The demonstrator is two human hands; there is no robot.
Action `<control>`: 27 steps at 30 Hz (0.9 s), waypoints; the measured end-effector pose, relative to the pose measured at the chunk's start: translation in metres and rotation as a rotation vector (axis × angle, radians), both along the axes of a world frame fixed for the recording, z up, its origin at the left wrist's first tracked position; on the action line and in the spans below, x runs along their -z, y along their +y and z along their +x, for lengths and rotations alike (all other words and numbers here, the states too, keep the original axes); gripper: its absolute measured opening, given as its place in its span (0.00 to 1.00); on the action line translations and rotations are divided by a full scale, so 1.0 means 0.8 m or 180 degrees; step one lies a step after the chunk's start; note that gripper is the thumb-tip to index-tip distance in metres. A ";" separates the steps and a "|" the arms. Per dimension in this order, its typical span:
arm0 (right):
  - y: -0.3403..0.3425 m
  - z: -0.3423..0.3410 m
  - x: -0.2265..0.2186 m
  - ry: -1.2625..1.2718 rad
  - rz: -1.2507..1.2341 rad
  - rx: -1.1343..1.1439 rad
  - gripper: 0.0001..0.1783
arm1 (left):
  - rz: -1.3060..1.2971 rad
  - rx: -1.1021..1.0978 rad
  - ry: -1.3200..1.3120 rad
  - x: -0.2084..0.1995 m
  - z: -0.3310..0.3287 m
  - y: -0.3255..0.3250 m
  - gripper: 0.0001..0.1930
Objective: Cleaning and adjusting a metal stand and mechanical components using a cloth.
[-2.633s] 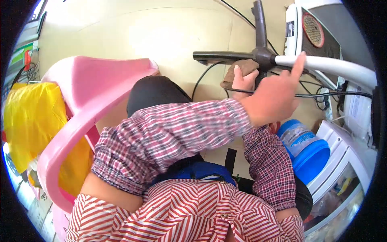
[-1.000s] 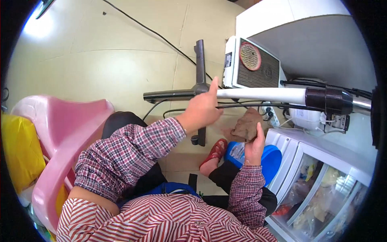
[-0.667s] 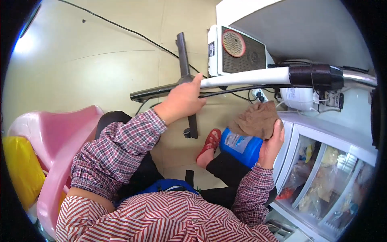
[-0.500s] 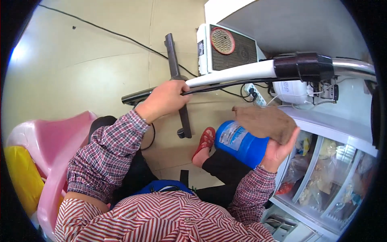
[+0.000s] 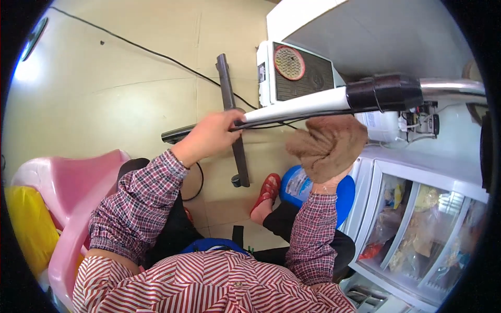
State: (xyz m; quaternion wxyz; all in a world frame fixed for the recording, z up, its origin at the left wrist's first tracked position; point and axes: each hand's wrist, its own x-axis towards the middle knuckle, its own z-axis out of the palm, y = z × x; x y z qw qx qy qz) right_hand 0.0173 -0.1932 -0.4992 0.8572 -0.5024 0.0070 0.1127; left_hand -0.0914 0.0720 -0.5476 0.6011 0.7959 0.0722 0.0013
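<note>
A white pole (image 5: 300, 104) slants across the view, with a dark cross-shaped base (image 5: 228, 86), a black collar (image 5: 383, 93) and a chrome tube (image 5: 449, 86). My left hand (image 5: 209, 136) is closed round the pole's lower end beside the base. A black cord (image 5: 292, 121) runs along the pole's underside. Bunched over my right hand (image 5: 333, 183) is a brown cloth (image 5: 329, 146), just below the pole. The cloth hides most of the fingers. It appears apart from the pole, though their edges overlap in view.
Behind the pole stands a white box-like appliance (image 5: 265, 78) with a round red-rimmed piece (image 5: 289, 62) on it. A blue drum (image 5: 344, 201) sits under my right forearm. On the right is a glass-fronted cabinet (image 5: 368, 208); a pink chair (image 5: 78, 180) is at left.
My right hand has swung up and left with the cloth, which now covers its fingers and palm. The left hand keeps its place at the pole's lower end.
</note>
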 end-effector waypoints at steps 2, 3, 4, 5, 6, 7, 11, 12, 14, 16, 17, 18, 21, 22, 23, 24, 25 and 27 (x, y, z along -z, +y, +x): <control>0.009 -0.005 0.005 -0.0010 0.0097 -0.0279 0.31 | 0.0301 0.0145 0.0178 -0.011 -0.011 0.001 0.11; 0.012 -0.007 0.005 -0.0047 0.0187 -0.0501 0.30 | 0.0475 0.0813 0.0218 -0.020 -0.015 0.000 0.11; 0.012 -0.009 0.004 -0.0069 0.0262 -0.0725 0.29 | 0.0627 0.1482 0.0268 -0.029 -0.021 -0.007 0.11; 0.012 -0.010 0.004 -0.0089 0.0338 -0.0945 0.29 | 0.0576 0.1776 0.0149 -0.041 -0.028 -0.015 0.11; 0.018 -0.012 0.006 -0.0088 0.0453 -0.1170 0.28 | 0.0549 0.2064 0.0063 -0.054 -0.037 -0.021 0.11; 0.025 -0.008 -0.004 0.0290 0.0414 -0.0901 0.26 | 0.0427 0.2275 0.0025 -0.064 -0.044 -0.028 0.11; 0.070 -0.005 -0.054 -0.0322 -0.0152 -0.0352 0.26 | 0.0221 0.2840 -0.0036 -0.086 -0.059 -0.056 0.09; 0.072 -0.009 -0.064 -0.0283 -0.0313 0.0201 0.26 | 0.0184 0.2787 0.0005 -0.082 -0.062 -0.063 0.09; 0.090 -0.016 -0.099 -0.0716 0.0047 -0.0603 0.27 | 0.0195 0.2680 -0.0045 -0.070 -0.065 -0.071 0.09; 0.119 -0.024 -0.103 -0.1849 -0.1578 0.0099 0.31 | 0.0290 0.2535 -0.0230 -0.069 -0.065 -0.070 0.09; 0.122 -0.021 -0.093 -0.1818 -0.1571 0.0065 0.31 | 0.0409 0.2406 -0.0443 -0.068 -0.065 -0.069 0.09; 0.122 -0.015 -0.080 -0.2038 -0.1908 0.0228 0.31 | 0.0393 0.2383 -0.0438 -0.069 -0.064 -0.069 0.09; 0.147 -0.010 -0.033 -0.2323 -0.2122 0.0588 0.29 | 0.0401 0.2427 -0.0385 -0.069 -0.063 -0.072 0.08; 0.151 -0.012 -0.021 -0.2405 -0.2094 0.0646 0.27 | 0.0413 0.2404 -0.0242 -0.070 -0.064 -0.075 0.09; 0.154 -0.015 -0.014 -0.2380 -0.2085 0.0610 0.27 | 0.0424 0.2379 -0.0095 -0.070 -0.064 -0.078 0.09; 0.158 -0.019 -0.007 -0.2307 -0.2155 0.0463 0.25 | 0.0422 0.2347 -0.0038 -0.068 -0.066 -0.078 0.09; 0.162 -0.022 0.001 -0.2232 -0.2219 0.0310 0.22 | 0.0422 0.2262 -0.0098 -0.067 -0.069 -0.078 0.09; 0.148 -0.020 0.042 -0.1911 -0.2343 0.0074 0.24 | 0.0404 0.2218 -0.0204 -0.066 -0.068 -0.080 0.09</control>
